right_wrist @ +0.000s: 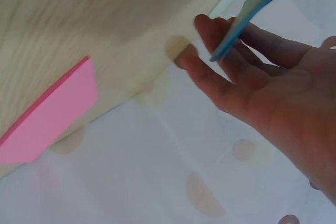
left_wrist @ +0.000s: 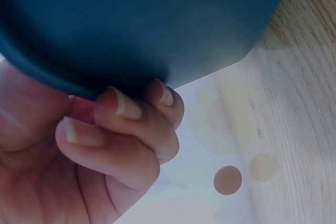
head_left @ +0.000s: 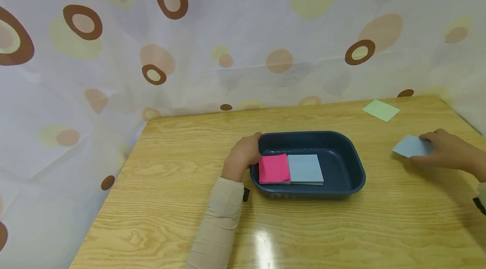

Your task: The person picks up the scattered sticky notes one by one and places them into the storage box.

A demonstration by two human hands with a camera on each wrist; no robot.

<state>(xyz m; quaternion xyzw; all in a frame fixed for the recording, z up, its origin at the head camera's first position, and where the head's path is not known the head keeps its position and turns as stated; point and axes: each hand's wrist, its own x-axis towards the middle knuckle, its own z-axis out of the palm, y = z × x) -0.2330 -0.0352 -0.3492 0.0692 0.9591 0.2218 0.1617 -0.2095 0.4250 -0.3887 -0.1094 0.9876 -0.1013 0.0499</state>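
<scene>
My left hand (head_left: 241, 155) grips the left rim of a dark blue plastic tub (head_left: 343, 174); in the left wrist view its curled fingers (left_wrist: 126, 153) press against the tub's outer wall. Inside the tub, a pink sticky note pad (head_left: 273, 168) and a light blue sticky note pad (head_left: 305, 168) lie side by side in the left part. To the right of the tub, my right hand (head_left: 449, 151) pinches another light blue sticky note pad (head_left: 411, 146) between thumb and fingers, tilted above the table. The right wrist view shows this pad edge-on.
A pale green sticky note pad (head_left: 381, 110) lies near the table's back right edge. The right wrist view has a pink pad (right_wrist: 58, 108) on the wooden table (head_left: 171, 218). A white curtain with brown and yellow ovals (head_left: 228, 28) hangs behind the table.
</scene>
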